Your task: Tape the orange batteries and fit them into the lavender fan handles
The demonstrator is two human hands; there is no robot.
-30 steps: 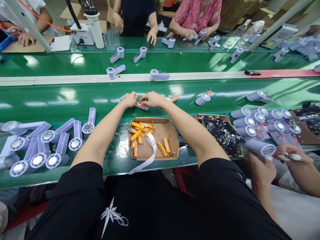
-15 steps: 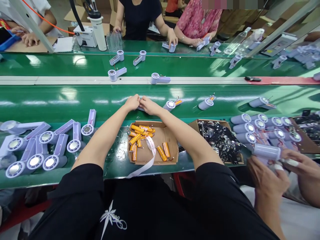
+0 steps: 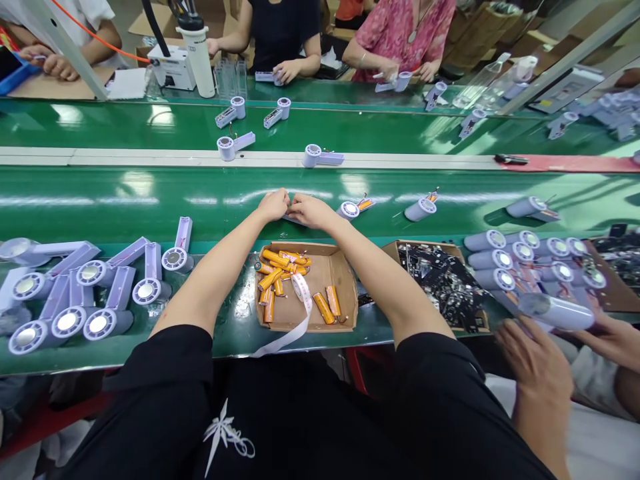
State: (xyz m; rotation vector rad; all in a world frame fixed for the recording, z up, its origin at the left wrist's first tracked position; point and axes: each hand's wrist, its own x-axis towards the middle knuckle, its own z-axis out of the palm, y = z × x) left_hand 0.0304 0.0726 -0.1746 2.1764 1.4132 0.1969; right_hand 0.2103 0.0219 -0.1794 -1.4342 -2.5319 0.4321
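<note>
Over the green belt, my left hand (image 3: pixel 274 204) and my right hand (image 3: pixel 311 211) meet with fingers pinched close together. Both are closed on a lavender plastic fan housing (image 3: pixel 296 219); only a thin edge of it shows below the fingers, and the rest is hidden. Just right of my right hand, another fan housing (image 3: pixel 349 211) lies on the belt with an orange battery (image 3: pixel 366 205) and wires in its handle. Below my wrists, a cardboard tray (image 3: pixel 320 256) holds several orange-wrapped batteries (image 3: pixel 324 308) and a roll of white printed tape (image 3: pixel 301 291), its loose end hanging over the front edge.
Several lavender fan housings (image 3: pixel 70 321) lie at left, and more (image 3: pixel 493 259) are stacked at right. A box of black circuit boards (image 3: pixel 440 283) stands right of the tray. A co-worker's hands (image 3: pixel 537 360) hold a clear-ended cylinder (image 3: pixel 556 312). People work across the belt.
My hands stay together, appearing slightly further right as the view shifts. The co-worker at right has tilted the cylinder. Across the belt, a person's hand has moved left with a housing.
</note>
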